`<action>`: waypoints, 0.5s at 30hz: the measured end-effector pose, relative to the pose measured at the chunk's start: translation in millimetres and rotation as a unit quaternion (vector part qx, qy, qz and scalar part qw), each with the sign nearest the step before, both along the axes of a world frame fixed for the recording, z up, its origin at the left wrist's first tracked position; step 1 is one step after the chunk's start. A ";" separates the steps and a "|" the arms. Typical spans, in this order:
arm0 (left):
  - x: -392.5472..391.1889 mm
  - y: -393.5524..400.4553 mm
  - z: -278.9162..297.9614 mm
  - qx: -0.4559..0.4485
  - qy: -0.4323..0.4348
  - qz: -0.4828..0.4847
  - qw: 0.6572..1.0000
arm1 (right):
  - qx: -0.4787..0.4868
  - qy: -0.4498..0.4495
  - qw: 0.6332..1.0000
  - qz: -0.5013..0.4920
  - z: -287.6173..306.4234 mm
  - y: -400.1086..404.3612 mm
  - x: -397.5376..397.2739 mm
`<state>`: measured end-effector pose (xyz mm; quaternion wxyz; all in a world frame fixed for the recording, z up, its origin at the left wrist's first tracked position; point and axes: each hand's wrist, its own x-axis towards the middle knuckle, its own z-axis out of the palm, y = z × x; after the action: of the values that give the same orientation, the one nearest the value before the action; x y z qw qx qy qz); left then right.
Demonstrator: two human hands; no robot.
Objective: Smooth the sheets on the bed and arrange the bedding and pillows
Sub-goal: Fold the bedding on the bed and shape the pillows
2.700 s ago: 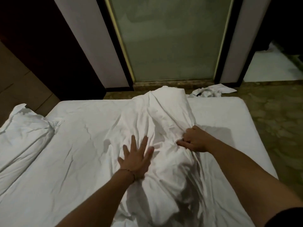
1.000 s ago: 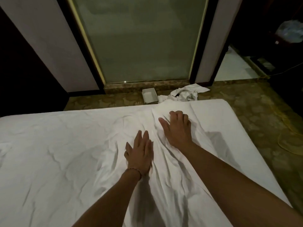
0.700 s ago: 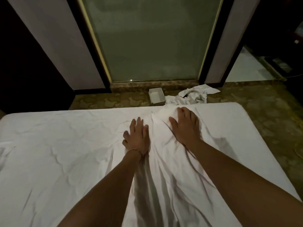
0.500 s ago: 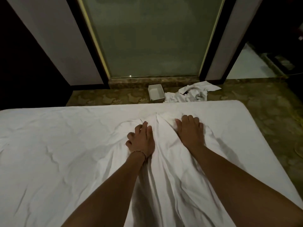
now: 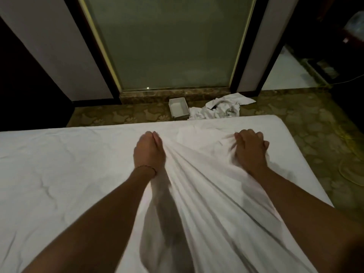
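A white bed (image 5: 49, 174) fills the lower view, covered by a creased fitted sheet. Over it lies a loose white sheet (image 5: 206, 203), bunched into long folds that run from near me toward the far edge. My left hand (image 5: 148, 152) is closed on a gathered ridge of this sheet near the far edge. My right hand (image 5: 251, 148), slightly blurred, has its fingers curled into the same sheet further right. The cloth is stretched taut between both hands. No pillows are in view.
Beyond the bed's far edge, on the patterned floor, sit a small open white box (image 5: 178, 107) and a crumpled pile of white cloth (image 5: 222, 107). A frosted glass door (image 5: 167, 42) stands behind them. The bed's right corner (image 5: 279, 123) borders open floor.
Both hands went from pressing flat and sliding toward the far edge to gripping the loose sheet. They have spread apart, pulling the folds taut. The bunched heap has been flattened out.
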<state>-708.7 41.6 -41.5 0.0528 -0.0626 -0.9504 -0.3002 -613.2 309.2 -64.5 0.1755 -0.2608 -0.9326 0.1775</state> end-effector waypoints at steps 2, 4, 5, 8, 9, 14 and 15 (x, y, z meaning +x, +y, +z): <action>-11.4 -13.0 6.2 -0.026 -0.006 -0.021 0.999 | -0.008 -0.018 1.000 -0.005 4.1 14.1 7.8; -8.8 -17.6 1.1 -0.018 -0.025 -0.058 0.998 | -0.017 -0.031 0.999 -0.011 5.6 19.9 14.1; -2.5 -18.7 -4.0 0.015 -0.044 -0.067 0.997 | -0.020 -0.037 0.999 -0.016 6.0 20.2 17.0; 20.3 -23.5 -25.8 0.026 -0.131 -0.034 0.990 | -0.004 -0.053 0.998 -0.014 3.3 17.5 24.5; 27.4 -25.2 -32.6 0.000 -0.158 -0.017 0.987 | 0.003 -0.054 0.998 -0.012 2.5 16.8 25.8; 58.8 -28.7 -48.3 -0.034 -0.151 0.099 0.983 | 0.020 -0.061 0.998 -0.008 2.7 3.6 26.8; 63.4 -30.3 -48.4 -0.030 -0.159 0.119 0.980 | 0.023 -0.061 0.998 -0.007 3.7 0.9 27.2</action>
<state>-645.3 11.3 -89.9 -0.0655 0.0980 -0.9557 -0.2697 -585.9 310.1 -60.8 0.1253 -0.2737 -0.9436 0.1380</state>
